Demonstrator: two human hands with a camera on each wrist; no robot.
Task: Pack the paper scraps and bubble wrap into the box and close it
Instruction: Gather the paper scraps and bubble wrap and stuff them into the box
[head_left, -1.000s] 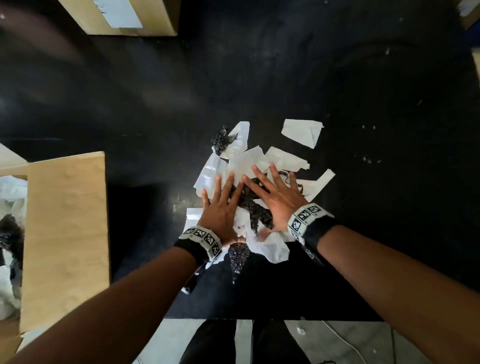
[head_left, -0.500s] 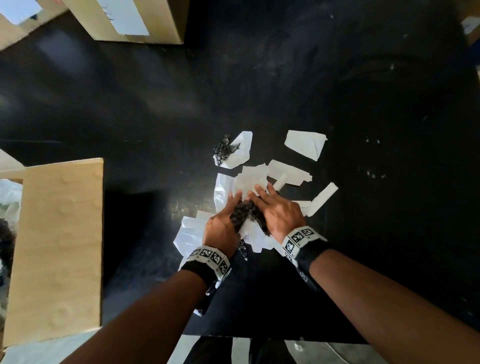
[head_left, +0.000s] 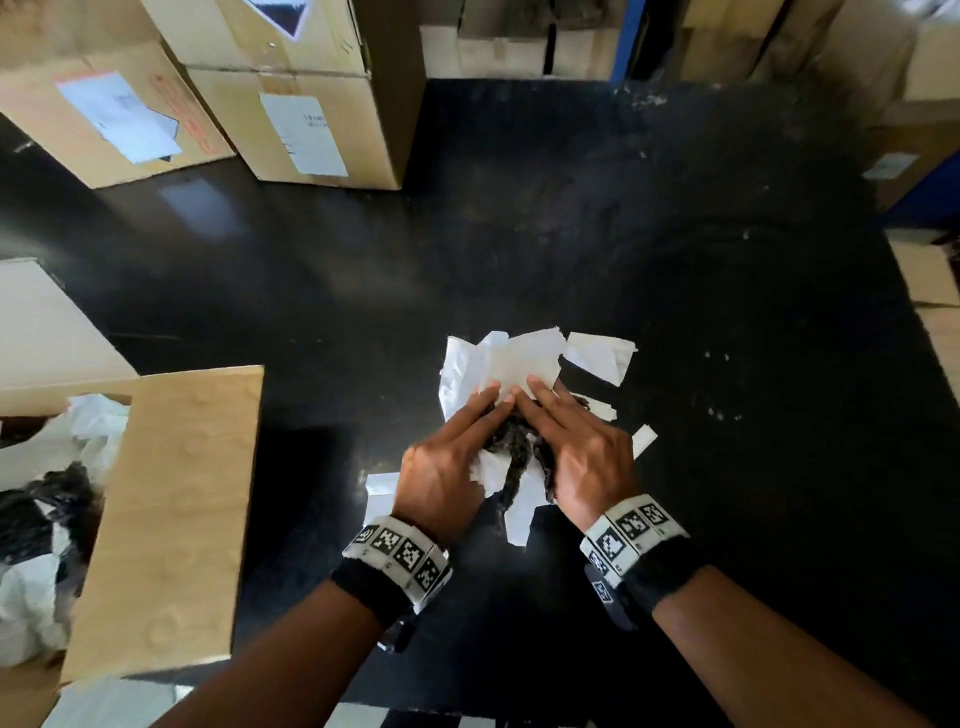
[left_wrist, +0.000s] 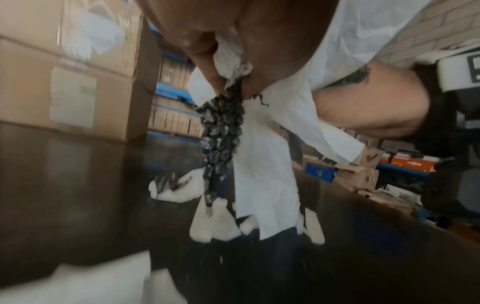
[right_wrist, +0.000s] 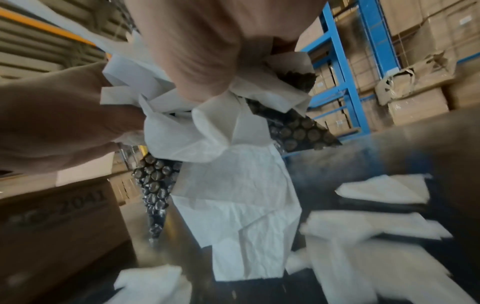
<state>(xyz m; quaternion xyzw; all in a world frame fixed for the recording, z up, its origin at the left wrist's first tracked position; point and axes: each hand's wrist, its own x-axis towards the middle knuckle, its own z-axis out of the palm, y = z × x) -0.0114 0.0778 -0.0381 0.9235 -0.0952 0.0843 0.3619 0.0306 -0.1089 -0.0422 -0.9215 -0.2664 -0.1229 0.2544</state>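
Overhead, the left hand (head_left: 441, 480) and right hand (head_left: 576, 457) together clutch a bundle of paper scraps (head_left: 511, 358) and dark bubble wrap (head_left: 514, 457) above the black desk (head_left: 727, 415); the open box (head_left: 171, 519) stands well to the left. At both wrists, fingers (left_wrist: 207, 59) pinch hanging wrap. Judging by this, gathering is underway; next, carry it leftward, leaving loose scraps (right_wrist: 384, 191) for another handful.

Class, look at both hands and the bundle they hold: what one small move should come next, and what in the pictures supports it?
Probably carry the bundle leftward over the open box and drop it in. The left hand and right hand grip paper scraps and bubble wrap together, lifted above the black table. The box already holds packing; a few scraps remain for another trip.
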